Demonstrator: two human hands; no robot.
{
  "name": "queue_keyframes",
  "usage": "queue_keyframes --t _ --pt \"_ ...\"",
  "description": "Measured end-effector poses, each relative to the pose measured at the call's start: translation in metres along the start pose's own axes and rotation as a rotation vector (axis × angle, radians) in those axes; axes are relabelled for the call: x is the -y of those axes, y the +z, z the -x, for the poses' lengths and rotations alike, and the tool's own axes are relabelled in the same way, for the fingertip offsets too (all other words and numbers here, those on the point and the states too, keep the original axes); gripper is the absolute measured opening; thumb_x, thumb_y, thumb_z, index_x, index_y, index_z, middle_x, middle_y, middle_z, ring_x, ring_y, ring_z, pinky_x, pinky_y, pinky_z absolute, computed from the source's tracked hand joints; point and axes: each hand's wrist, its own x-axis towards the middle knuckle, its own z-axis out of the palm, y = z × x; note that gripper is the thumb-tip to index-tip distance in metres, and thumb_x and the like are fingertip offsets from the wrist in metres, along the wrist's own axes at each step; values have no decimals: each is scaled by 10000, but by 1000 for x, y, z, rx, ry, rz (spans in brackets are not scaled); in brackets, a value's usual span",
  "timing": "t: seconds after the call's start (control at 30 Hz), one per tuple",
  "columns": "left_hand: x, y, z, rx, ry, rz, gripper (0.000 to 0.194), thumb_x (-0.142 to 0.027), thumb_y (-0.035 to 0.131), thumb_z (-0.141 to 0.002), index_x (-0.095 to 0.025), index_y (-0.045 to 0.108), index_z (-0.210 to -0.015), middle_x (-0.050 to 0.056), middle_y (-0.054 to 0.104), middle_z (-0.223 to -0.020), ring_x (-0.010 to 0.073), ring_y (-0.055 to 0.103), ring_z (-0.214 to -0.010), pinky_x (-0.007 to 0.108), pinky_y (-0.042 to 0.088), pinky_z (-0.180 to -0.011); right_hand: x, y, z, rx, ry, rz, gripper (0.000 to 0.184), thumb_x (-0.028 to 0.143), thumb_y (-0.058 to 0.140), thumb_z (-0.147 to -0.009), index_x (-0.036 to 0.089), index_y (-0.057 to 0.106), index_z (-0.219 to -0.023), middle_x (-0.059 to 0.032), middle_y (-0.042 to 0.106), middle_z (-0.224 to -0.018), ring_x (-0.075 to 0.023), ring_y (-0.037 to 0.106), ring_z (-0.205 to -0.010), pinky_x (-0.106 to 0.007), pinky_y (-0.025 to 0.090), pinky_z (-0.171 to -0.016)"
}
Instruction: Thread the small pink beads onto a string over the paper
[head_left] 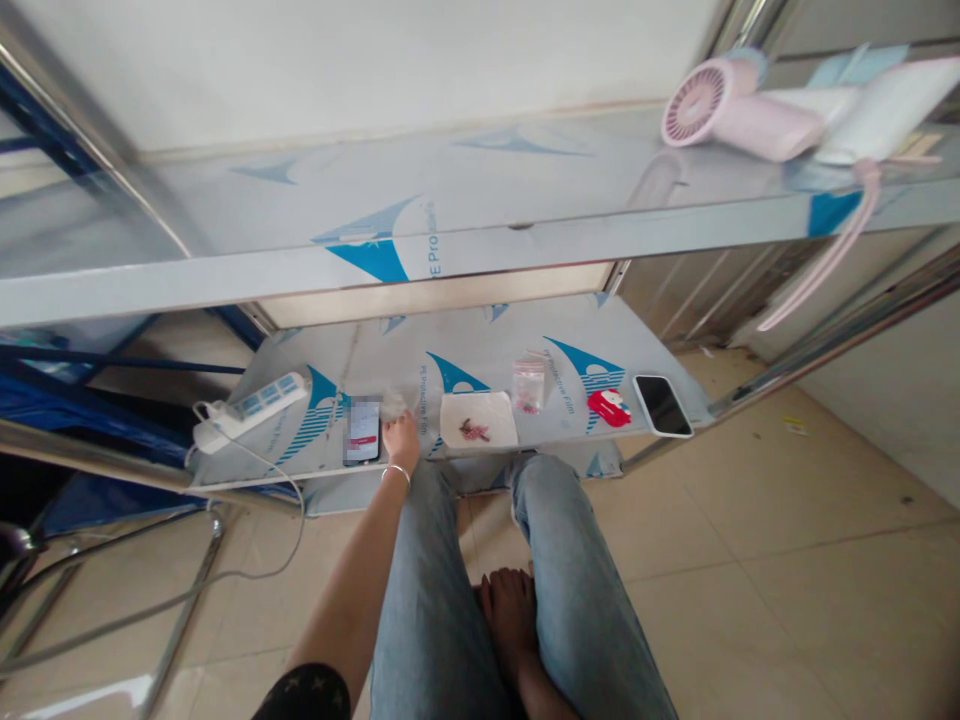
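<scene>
My left hand (401, 440) reaches out to the lower steel shelf (555, 345), just right of a phone with a lit screen (362, 431). Its fingers are curled on a faint, clear thing that I cannot make out. A bracelet sits on that wrist. Right of the hand lies a white tray (495, 418) with small pink bits on it. Beyond the tray stand a small clear bag (529, 384) of pink pieces and a red and white object (608, 407). My right hand (510, 610) rests flat between my jeans-clad thighs, fingers stretched out, holding nothing.
A white power strip (251, 408) with a trailing cable lies at the shelf's left end, and a second, dark-screened phone (663, 404) at its right end. On the upper shelf (450, 255) sit a pink handheld fan (739, 112) and white packages. The floor is tiled.
</scene>
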Motion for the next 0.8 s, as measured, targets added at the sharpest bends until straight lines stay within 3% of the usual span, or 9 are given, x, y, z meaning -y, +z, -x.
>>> queue_keyframes --t 0.13,0.23,0.33,0.43,0.53,0.6,0.7,0.8 --pt "-1 2 -2 -38 22 -54 351 -86 362 -930 -95 691 -1053 176 729 -922 269 683 -993 351 445 -891 10 19 -18 -140 176 -224 245 188 479 -862 246 674 -726 -70 706 -843 -308 679 -862 -491 511 -843" --pt "1 0 5 -176 1 -15 358 -115 373 -939 -151 689 -1105 149 735 -915 255 688 -951 355 436 -859 24 17 -41 -204 233 -576 238 166 443 -843 211 673 -802 -103 710 -916 -282 693 -864 -422 539 -792" --pt "3 -5 14 -368 -104 79 360 -204 374 -972 -193 675 -1169 134 740 -914 252 688 -900 358 430 -820 35 -17 -82 -159 37 -872 215 206 455 -857 185 661 -912 -94 701 -906 -210 679 -776 -316 547 -705" --pt "-2 -7 23 -548 -170 207 363 -279 370 -993 -179 678 -1157 130 743 -887 242 685 -834 345 427 -790 38 -72 -140 -152 -273 -865 185 263 516 -884 182 666 -957 -72 703 -948 -191 666 -866 -302 520 -796" --pt "-15 -5 33 -678 -32 321 325 -298 410 -988 -161 688 -1087 129 746 -941 233 684 -848 332 432 -783 37 -118 -197 -161 -417 -795 206 328 538 -923 177 663 -986 -73 707 -978 -165 662 -869 -276 504 -813" --pt "-26 -2 41 -698 138 362 285 -283 444 -978 -164 698 -1030 124 748 -950 228 685 -865 328 442 -790 37 -134 -225 -172 -433 -763 222 314 506 -944 168 665 -996 -82 709 -992 -165 662 -884 -269 500 -808" --pt "-43 5 49 -679 397 399 251 -218 467 -964 -178 703 -1038 109 751 -973 210 683 -934 317 459 -824 40 -135 -246 -189 -441 -742 235 294 464 -960 168 659 -994 -86 709 -1003 -169 660 -893 -261 498 -794" --pt "-55 13 51 -649 521 434 289 -153 455 -950 -191 696 -1106 100 732 -1109 206 658 -1063 331 466 -891 43 -126 -250 -212 -405 -743 230 238 438 -952 155 646 -1005 -102 706 -1009 -181 661 -890 -270 504 -789"
